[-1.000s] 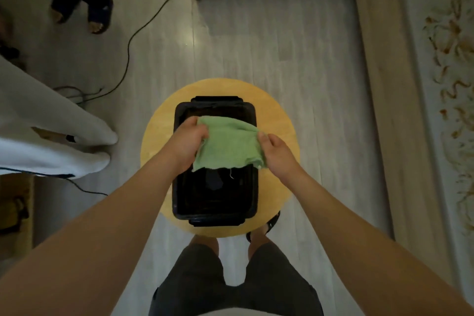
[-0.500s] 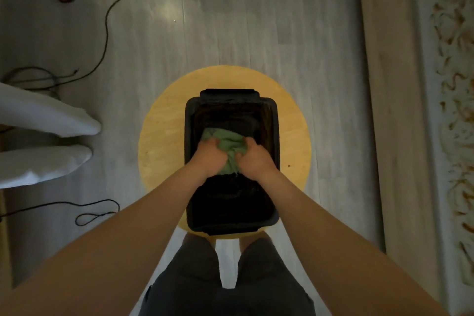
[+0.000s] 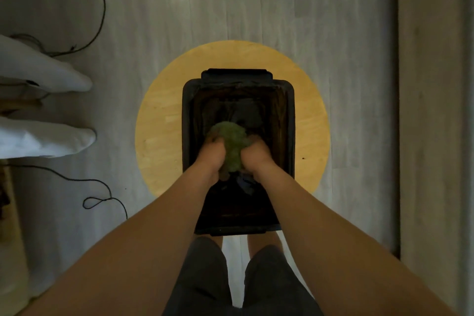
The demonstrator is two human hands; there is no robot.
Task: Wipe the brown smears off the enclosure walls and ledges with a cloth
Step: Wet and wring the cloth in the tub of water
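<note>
Gripping the green cloth point(image 3: 230, 143) as a bunched wad low inside the black plastic enclosure point(image 3: 186, 123), the left hand point(image 3: 210, 159) and right hand point(image 3: 256, 159) clamp it from either side, probably to press a thick pad against the dirt. Brown smears point(image 3: 279, 120) streak the enclosure's inner walls. Under the enclosure, a round wooden stool top point(image 3: 159, 131) raises it within reach.

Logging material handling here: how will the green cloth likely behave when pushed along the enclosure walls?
Probably floppy: the green cloth is crumpled into a wad between the left hand and right hand. Its fuzzy-looking surface should drag, not slip, on the black enclosure walls. Only their grip shapes it, so released it would likely slump open.
</note>
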